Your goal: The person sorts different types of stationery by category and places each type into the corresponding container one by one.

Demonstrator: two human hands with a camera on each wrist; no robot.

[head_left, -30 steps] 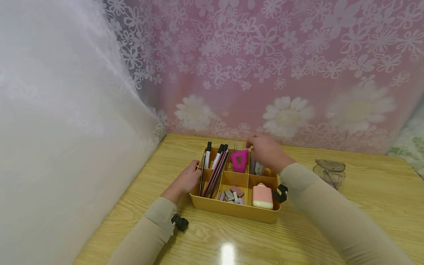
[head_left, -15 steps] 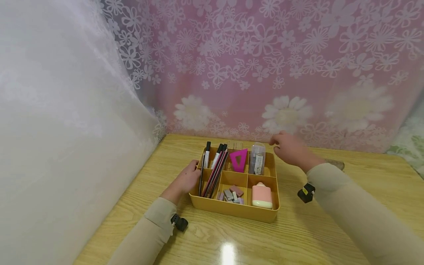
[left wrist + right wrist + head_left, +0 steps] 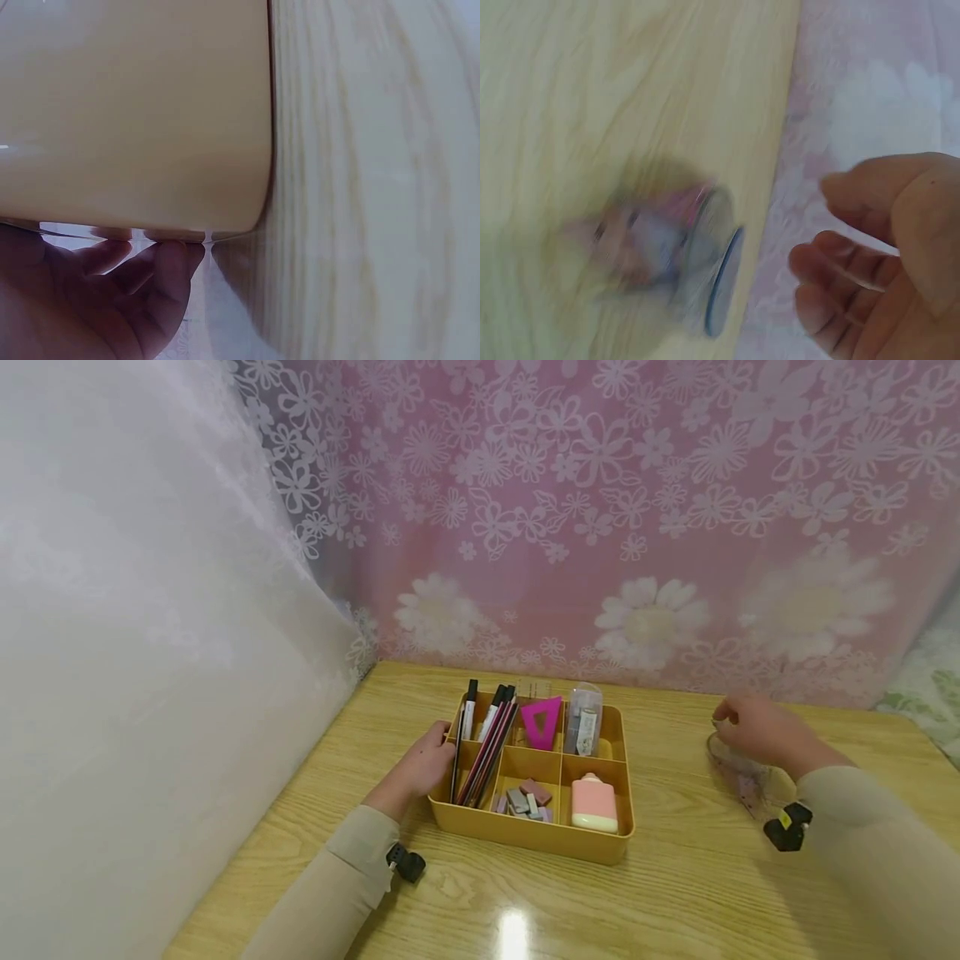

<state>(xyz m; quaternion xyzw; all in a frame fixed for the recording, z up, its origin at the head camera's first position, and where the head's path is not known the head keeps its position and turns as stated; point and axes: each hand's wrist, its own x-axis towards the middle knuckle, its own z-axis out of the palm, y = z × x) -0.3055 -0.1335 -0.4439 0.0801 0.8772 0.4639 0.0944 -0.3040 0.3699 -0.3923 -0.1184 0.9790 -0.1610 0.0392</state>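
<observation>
In the head view, a yellow desk organizer [image 3: 525, 842] with six-part divisions sits on the table. My left hand [image 3: 422, 770] grips its left rim; in the left wrist view the bent fingers [image 3: 171, 281] lie against its outer wall [image 3: 135, 112]. Over at the right, my right hand [image 3: 768, 735] hovers by a see-through, dark-rimmed item [image 3: 750, 781], partly hidden below it. The right wrist view shows that item [image 3: 652, 240] blurred, with pink and brown patches, apart from the loosely bent fingers [image 3: 829, 262]. Nothing is between those fingers and the thumb.
Inside the organizer are markers [image 3: 469, 710], pencils [image 3: 491, 752], a magenta set square [image 3: 542, 723], a clear case [image 3: 583, 722], small erasers [image 3: 528, 802] and a pink bottle [image 3: 594, 802]. A floral curtain [image 3: 600, 527] hangs behind the table; white sheeting [image 3: 165, 652] stands left.
My right hand has left the organizer's back right compartment, uncovering the clear case there, and moved right to the see-through item. The left hand and the organizer have stayed put.
</observation>
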